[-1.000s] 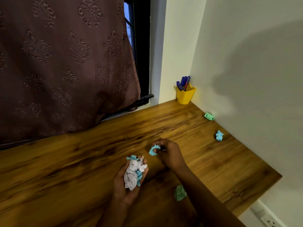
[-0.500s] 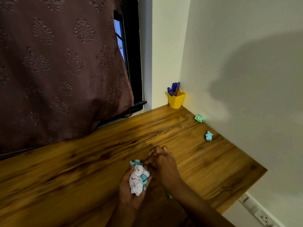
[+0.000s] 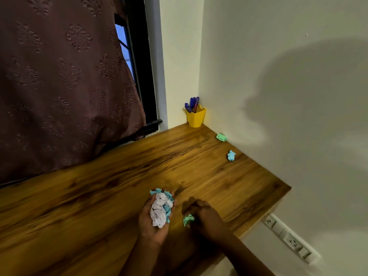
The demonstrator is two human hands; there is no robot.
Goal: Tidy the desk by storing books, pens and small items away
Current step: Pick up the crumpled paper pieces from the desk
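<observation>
Lower centre of frame: both hands are seen low, side by side and slightly apart.

Left hand (image 3: 147, 224): held palm up. Thumb and fingers are curled up round a wad of crumpled paper (image 3: 161, 210) (white and pale blue), which is cupped in the palm. The left forearm (image 3: 137, 257) is seen rising from the bottom edge, nearly straight up the frame.

Right hand (image 3: 207, 217): turned knuckles up, with the back of the hand shown to the camera. The fingers are bent under and closed on a green paper scrap (image 3: 188, 219), which is pinched at the hand's left side. The right forearm (image 3: 246, 255) is seen slanting in from the lower right.
</observation>
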